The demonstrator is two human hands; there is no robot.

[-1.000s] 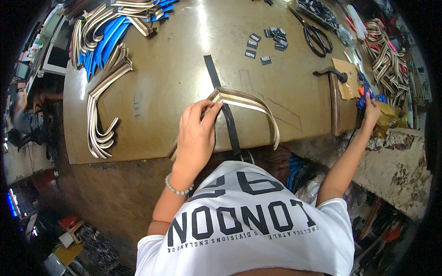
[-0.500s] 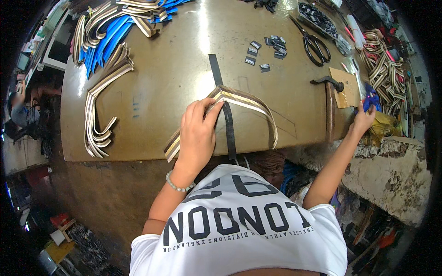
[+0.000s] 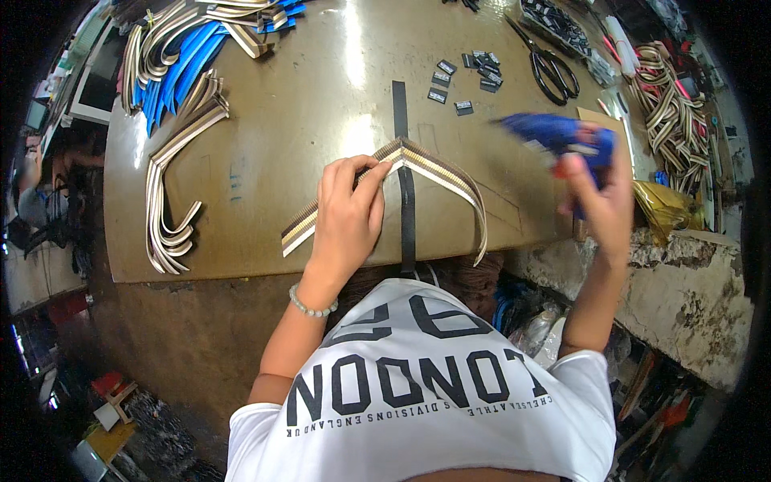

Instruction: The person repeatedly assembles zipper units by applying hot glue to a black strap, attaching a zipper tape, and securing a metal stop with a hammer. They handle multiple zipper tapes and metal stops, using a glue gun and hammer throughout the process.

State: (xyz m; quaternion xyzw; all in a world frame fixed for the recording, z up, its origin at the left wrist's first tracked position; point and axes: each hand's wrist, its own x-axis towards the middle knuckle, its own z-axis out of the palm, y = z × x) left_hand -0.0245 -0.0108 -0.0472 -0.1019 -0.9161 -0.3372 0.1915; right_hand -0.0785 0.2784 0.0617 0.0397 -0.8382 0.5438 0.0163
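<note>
My left hand point(image 3: 350, 205) pinches a striped webbing strap point(image 3: 442, 166) in brown, tan and white near its bend. The strap is folded to a peak, its two ends slanting down to either side. Beneath the peak a black strip point(image 3: 408, 217) runs lengthwise, crossing under the strap. Raised over the right part of the table, my right hand point(image 3: 602, 201) grips a blue glue gun point(image 3: 562, 136), blurred by motion. Its nozzle points left, toward the strap.
Small black tags point(image 3: 482, 68) and black scissors point(image 3: 546, 71) lie at the far right of the table point(image 3: 265, 161). Folded striped straps point(image 3: 165, 197) rest at left, with blue strips point(image 3: 181, 76) behind. More striped straps point(image 3: 668, 108) pile up at far right, near a cracked wall point(image 3: 683, 305).
My right hand has lifted the blue glue gun from the right edge and swung it in over the table. The strap and black strip have shifted slightly, the strip now standing straighter.
</note>
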